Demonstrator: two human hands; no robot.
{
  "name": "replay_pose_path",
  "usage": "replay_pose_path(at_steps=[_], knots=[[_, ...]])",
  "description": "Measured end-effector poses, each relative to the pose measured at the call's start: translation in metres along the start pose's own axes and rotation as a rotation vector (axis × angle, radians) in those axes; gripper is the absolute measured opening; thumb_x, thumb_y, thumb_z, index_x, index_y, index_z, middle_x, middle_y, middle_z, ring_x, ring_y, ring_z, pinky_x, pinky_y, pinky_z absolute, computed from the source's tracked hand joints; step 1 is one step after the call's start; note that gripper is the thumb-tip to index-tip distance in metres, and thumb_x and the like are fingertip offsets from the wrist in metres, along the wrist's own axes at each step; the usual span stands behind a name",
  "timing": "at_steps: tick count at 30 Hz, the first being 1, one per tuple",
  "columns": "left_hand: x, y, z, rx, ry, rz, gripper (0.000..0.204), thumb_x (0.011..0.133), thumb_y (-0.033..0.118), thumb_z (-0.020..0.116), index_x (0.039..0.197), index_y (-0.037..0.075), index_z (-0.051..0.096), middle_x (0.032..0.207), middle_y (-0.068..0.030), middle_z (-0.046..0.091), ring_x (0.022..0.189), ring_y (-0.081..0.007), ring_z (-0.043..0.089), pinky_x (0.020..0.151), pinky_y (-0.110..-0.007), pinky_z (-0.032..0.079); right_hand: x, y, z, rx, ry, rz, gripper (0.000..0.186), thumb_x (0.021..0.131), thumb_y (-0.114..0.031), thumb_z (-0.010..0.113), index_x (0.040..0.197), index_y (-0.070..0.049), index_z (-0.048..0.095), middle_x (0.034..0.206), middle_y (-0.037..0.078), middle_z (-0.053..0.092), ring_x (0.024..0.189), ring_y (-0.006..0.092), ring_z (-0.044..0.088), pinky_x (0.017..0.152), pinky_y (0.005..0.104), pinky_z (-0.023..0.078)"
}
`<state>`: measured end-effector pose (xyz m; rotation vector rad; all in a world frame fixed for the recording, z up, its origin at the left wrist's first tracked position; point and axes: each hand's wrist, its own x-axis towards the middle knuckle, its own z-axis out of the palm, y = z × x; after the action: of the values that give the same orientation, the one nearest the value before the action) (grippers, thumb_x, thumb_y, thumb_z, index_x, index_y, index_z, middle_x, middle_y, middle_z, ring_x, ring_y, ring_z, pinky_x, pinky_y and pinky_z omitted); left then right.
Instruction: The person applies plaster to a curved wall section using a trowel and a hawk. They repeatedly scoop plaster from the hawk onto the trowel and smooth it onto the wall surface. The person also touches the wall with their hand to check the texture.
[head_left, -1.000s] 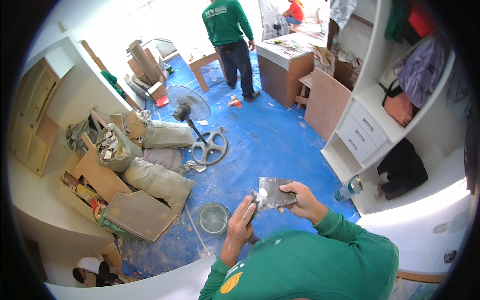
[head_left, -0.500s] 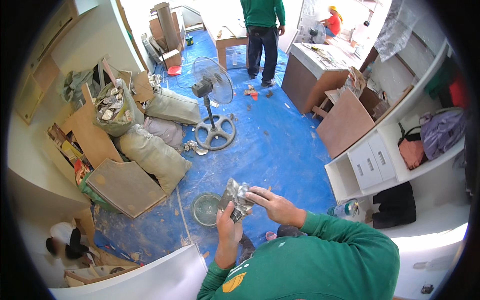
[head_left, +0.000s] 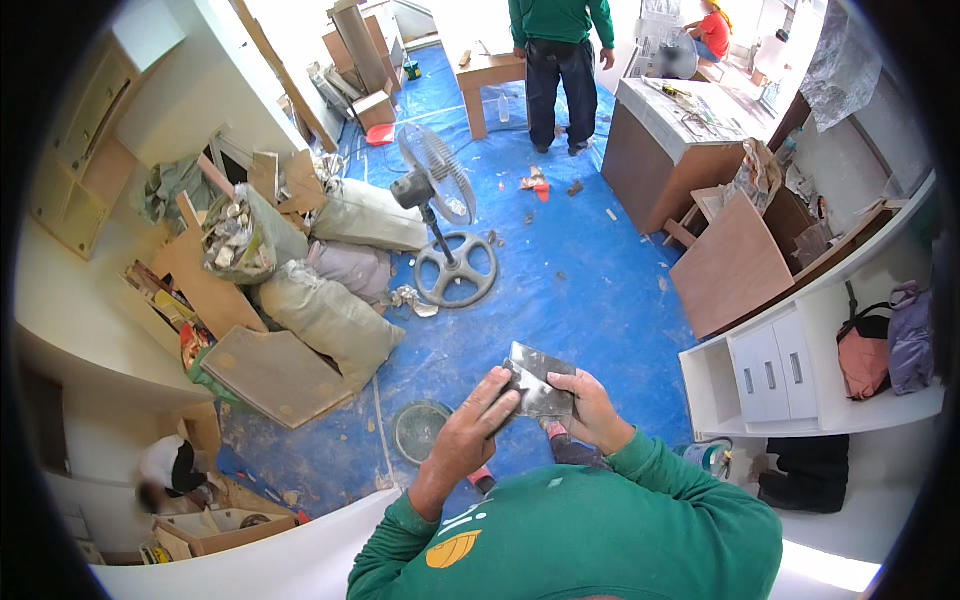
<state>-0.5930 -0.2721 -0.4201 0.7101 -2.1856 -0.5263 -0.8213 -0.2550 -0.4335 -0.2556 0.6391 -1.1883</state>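
A shiny, flat metal plate (head_left: 546, 388), like a putty blade with grey smears, is held in front of my body. My right hand (head_left: 597, 410) grips its right side, thumb on top and fingers beneath. On the left side, my left hand (head_left: 474, 420) is closed against it, fingers pressed together near a darker edge. Whether that dark edge is a second blade, I cannot tell. Below and left of the hands, a round grey-green basin (head_left: 420, 430) rests on the blue floor sheet (head_left: 560, 290).
A stand fan (head_left: 437, 190) stands ahead to the left, beside stuffed sacks (head_left: 330, 320) and scrap boards (head_left: 275, 375). At right are a white cabinet (head_left: 765, 378) and a leaning board (head_left: 733, 265). A person in green (head_left: 557, 60) stands ahead by a wooden table; another crouches at lower left (head_left: 175, 470).
The plate has moved right and turned. My right hand has gone from fingers laid on it to gripping its right side; my left fingers now press its left side. The view has shifted left.
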Motion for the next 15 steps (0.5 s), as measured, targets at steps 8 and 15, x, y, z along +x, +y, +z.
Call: replay_pose_path(at_steps=[8, 15], knots=[[0.066, -0.028, 0.013, 0.127, -0.067, -0.316, 0.061, 0.079, -0.014, 0.055, 0.138, 0.003, 0.055, 0.142, -0.0226, 0.055, 0.13, -0.0372, 0.056, 0.108, -0.045, 0.049, 0.023, -0.114, -0.008, -0.11, -0.179, -0.171, 0.036, 0.098, -0.008, 0.055, 0.131, 0.007, 0.057, 0.115, 0.018, 0.07, 0.087, 0.0263, 0.073, 0.065, 0.0389, 0.061], [0.121, -0.068, 0.007, -1.341, 0.633, -0.976, 0.029, 0.101, 0.016, 0.051, 0.125, -0.001, 0.057, 0.114, -0.0149, 0.07, 0.1, -0.0273, 0.072, 0.08, -0.048, 0.063, 0.105, -0.128, 0.034, -1.488, -0.395, -0.984, 0.062, 0.087, 0.008, 0.058, 0.146, -0.006, 0.05, 0.137, 0.02, 0.057, 0.123, 0.0356, 0.059, 0.102, 0.0432, 0.051]])
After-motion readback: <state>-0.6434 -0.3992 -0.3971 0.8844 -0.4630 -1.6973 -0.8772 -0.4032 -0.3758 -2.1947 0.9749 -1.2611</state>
